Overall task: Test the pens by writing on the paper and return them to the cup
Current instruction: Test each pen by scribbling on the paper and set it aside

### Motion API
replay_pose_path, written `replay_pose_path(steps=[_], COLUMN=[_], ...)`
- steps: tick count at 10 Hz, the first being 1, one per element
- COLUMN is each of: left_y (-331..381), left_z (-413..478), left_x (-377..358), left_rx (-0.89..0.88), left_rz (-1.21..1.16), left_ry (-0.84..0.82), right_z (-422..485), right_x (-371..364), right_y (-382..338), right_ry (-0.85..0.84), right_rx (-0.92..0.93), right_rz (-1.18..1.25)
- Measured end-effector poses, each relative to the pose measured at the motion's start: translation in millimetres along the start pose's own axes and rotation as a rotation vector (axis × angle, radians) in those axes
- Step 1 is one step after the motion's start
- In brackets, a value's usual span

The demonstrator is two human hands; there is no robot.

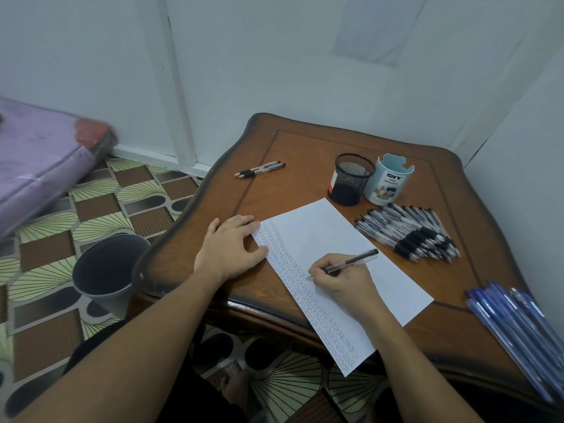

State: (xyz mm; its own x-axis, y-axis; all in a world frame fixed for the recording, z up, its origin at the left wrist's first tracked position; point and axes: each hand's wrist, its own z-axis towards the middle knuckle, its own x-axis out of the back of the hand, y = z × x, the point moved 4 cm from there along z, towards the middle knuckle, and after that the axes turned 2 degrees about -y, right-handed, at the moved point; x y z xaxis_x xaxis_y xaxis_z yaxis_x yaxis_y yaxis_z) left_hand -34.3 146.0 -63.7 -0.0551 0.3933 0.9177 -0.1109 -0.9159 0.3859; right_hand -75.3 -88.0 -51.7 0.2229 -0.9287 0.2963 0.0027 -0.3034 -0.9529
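Right hand [341, 283] pinches pen [351, 262], tip on paper [341, 239]; left hand [232, 250] flat, fingers straight, pinning its edge; cup [354, 178] stands beyond; risk: paper's overhanging end may skew if that pressure eases.

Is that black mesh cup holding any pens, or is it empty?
Empty: the upright black wire-mesh cup shows only its dark bottom through the mesh; nothing stands inside.
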Motion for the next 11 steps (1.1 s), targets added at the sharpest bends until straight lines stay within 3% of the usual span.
replay_pose_path(steps=[11], left_y=[0.6], left_z=[0.1], left_x=[0.7], left_rx=[-0.002], left_rz=[0.013], left_ry=[-0.007], right_z=[-0.5], right_x=[0.9], right_y=[-1.2], right_ry=[0.018], right_rx=[0.006], right_rz=[-0.032])
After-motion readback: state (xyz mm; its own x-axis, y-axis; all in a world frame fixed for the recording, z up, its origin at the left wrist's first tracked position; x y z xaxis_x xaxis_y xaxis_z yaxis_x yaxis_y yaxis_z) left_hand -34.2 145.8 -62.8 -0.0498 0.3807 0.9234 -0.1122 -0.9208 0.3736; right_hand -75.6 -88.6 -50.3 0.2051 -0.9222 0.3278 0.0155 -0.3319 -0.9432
